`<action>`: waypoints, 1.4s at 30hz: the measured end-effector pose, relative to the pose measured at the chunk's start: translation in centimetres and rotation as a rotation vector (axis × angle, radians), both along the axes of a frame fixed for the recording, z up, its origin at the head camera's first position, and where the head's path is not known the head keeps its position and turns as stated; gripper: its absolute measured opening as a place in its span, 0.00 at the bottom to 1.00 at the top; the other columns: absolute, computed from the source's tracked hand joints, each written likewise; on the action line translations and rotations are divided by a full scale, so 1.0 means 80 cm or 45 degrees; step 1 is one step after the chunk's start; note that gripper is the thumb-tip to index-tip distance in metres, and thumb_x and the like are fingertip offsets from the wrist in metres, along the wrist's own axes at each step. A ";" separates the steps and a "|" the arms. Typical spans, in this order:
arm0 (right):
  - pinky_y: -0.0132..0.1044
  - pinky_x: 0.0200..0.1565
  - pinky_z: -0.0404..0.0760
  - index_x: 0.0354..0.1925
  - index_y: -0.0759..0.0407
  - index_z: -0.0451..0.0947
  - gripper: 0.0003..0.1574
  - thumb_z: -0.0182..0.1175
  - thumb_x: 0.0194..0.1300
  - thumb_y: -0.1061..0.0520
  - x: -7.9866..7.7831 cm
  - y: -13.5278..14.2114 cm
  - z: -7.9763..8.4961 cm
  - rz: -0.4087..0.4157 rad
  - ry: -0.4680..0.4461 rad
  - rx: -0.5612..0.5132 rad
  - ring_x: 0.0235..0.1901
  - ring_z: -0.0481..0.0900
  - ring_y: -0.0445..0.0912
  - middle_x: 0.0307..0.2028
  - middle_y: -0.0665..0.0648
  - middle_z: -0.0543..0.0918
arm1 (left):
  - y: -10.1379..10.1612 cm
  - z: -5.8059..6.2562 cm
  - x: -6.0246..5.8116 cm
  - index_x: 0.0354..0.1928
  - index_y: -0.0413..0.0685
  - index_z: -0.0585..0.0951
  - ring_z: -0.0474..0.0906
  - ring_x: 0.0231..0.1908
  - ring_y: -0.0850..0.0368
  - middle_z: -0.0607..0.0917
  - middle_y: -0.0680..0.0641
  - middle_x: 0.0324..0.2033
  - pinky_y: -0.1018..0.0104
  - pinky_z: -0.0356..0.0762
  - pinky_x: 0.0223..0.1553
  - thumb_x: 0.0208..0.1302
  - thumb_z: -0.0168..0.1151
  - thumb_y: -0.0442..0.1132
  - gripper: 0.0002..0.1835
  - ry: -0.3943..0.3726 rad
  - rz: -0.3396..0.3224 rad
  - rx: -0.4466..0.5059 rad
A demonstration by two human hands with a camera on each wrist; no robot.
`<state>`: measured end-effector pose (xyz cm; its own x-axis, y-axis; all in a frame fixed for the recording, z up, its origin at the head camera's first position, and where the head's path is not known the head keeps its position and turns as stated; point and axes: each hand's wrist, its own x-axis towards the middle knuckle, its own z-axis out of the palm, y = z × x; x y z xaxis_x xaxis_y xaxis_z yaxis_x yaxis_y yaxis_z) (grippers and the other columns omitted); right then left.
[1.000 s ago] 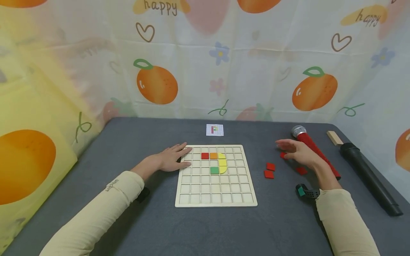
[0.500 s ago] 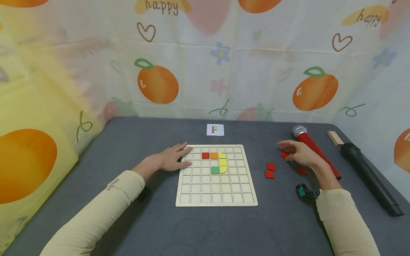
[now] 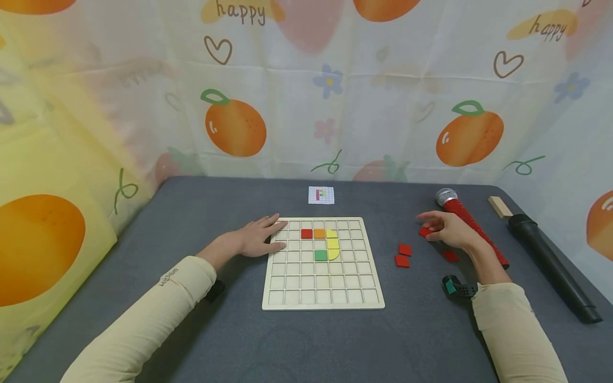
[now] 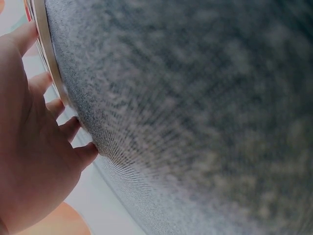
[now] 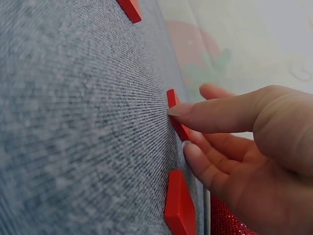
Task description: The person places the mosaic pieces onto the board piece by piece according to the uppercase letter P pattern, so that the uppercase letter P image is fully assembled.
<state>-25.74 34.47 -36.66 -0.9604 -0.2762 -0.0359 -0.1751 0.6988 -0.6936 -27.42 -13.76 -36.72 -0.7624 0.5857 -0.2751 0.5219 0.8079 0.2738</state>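
A cream wooden grid board (image 3: 323, 295) lies on the dark grey table. In its cells sit a red tile (image 3: 306, 233), an orange tile (image 3: 319, 233), several yellow tiles (image 3: 332, 243) and a green tile (image 3: 321, 255). My left hand (image 3: 254, 238) rests with spread fingers on the board's upper left edge; the left wrist view shows fingertips along that rim. At the right, my right hand (image 3: 450, 230) pinches a loose red tile (image 5: 177, 120) between thumb and fingers, at table level. Nearby lie more red tiles (image 3: 404, 249), one of them (image 5: 180, 205) close under the hand.
Behind the board lies a small printed card (image 3: 321, 195) with a coloured grid pattern. A red microphone (image 3: 471, 223) lies beside my right hand, then a black tube (image 3: 551, 266) and a wooden block (image 3: 500, 207). A printed curtain (image 3: 287, 106) hangs behind the table.
My right hand's fingers have drawn in on the red tile and shifted slightly to the right. The left hand and the board stay in place.
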 end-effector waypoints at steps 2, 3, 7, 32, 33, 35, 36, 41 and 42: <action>0.34 0.37 0.79 0.60 0.73 0.68 0.31 0.62 0.57 0.73 0.000 0.000 0.000 0.003 0.006 -0.008 0.44 0.74 0.59 0.45 0.69 0.77 | 0.000 0.000 0.000 0.75 0.47 0.49 0.40 0.71 0.39 0.44 0.38 0.73 0.39 0.40 0.66 0.72 0.44 0.59 0.38 0.001 -0.003 0.005; 0.35 0.37 0.79 0.60 0.73 0.68 0.31 0.62 0.57 0.73 -0.001 0.000 -0.001 0.006 0.014 -0.010 0.44 0.74 0.59 0.45 0.69 0.76 | 0.000 0.000 0.000 0.75 0.48 0.49 0.39 0.71 0.39 0.44 0.39 0.73 0.40 0.40 0.66 0.72 0.44 0.59 0.38 -0.001 -0.003 0.004; 0.35 0.35 0.79 0.60 0.72 0.69 0.32 0.63 0.56 0.74 -0.001 0.000 -0.001 0.001 0.036 -0.011 0.42 0.74 0.58 0.45 0.68 0.76 | 0.000 0.001 0.000 0.75 0.48 0.49 0.39 0.71 0.39 0.43 0.39 0.73 0.40 0.40 0.66 0.73 0.43 0.59 0.38 0.000 -0.007 -0.004; 0.39 0.35 0.82 0.53 0.71 0.75 0.21 0.62 0.65 0.60 0.004 -0.016 0.013 -0.160 0.156 -0.055 0.33 0.83 0.53 0.41 0.66 0.82 | 0.001 0.000 0.001 0.75 0.48 0.49 0.40 0.71 0.39 0.44 0.39 0.73 0.40 0.41 0.66 0.73 0.44 0.59 0.38 0.003 0.004 -0.004; 0.39 0.36 0.82 0.53 0.71 0.75 0.21 0.62 0.66 0.60 0.005 -0.019 0.015 -0.163 0.154 -0.062 0.34 0.83 0.53 0.41 0.66 0.83 | 0.001 -0.001 0.001 0.75 0.48 0.49 0.40 0.71 0.39 0.44 0.39 0.73 0.40 0.41 0.66 0.73 0.44 0.59 0.38 0.006 0.002 -0.004; 0.39 0.37 0.82 0.53 0.70 0.75 0.21 0.62 0.66 0.58 0.007 -0.024 0.020 -0.170 0.143 -0.082 0.36 0.82 0.55 0.41 0.66 0.83 | 0.001 -0.002 0.000 0.75 0.48 0.50 0.40 0.71 0.39 0.44 0.39 0.73 0.40 0.41 0.66 0.72 0.43 0.59 0.38 0.010 0.000 -0.003; 0.39 0.38 0.82 0.53 0.69 0.75 0.21 0.62 0.66 0.58 0.007 -0.027 0.021 -0.174 0.139 -0.097 0.38 0.82 0.56 0.42 0.66 0.83 | 0.000 -0.002 0.000 0.75 0.48 0.50 0.40 0.71 0.39 0.44 0.39 0.73 0.40 0.41 0.66 0.72 0.43 0.59 0.38 0.011 0.000 -0.002; 0.39 0.43 0.81 0.53 0.68 0.76 0.24 0.64 0.65 0.53 0.011 -0.042 0.029 -0.209 0.108 -0.198 0.43 0.82 0.58 0.43 0.64 0.84 | -0.001 -0.003 -0.001 0.75 0.48 0.49 0.39 0.71 0.39 0.44 0.39 0.73 0.39 0.40 0.66 0.72 0.43 0.60 0.38 0.009 -0.002 0.005; 0.41 0.44 0.81 0.53 0.68 0.76 0.25 0.64 0.64 0.52 0.010 -0.044 0.029 -0.220 0.098 -0.221 0.44 0.82 0.57 0.42 0.64 0.84 | -0.001 -0.003 -0.001 0.75 0.48 0.49 0.39 0.71 0.39 0.44 0.39 0.73 0.39 0.40 0.66 0.72 0.43 0.60 0.38 0.009 -0.002 0.005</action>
<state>-24.90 30.91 -34.34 -0.9920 -0.1030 0.0731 -0.1203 0.5944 -0.7951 -27.51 -13.85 -37.00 -0.7634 0.5880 -0.2675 0.5252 0.8060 0.2729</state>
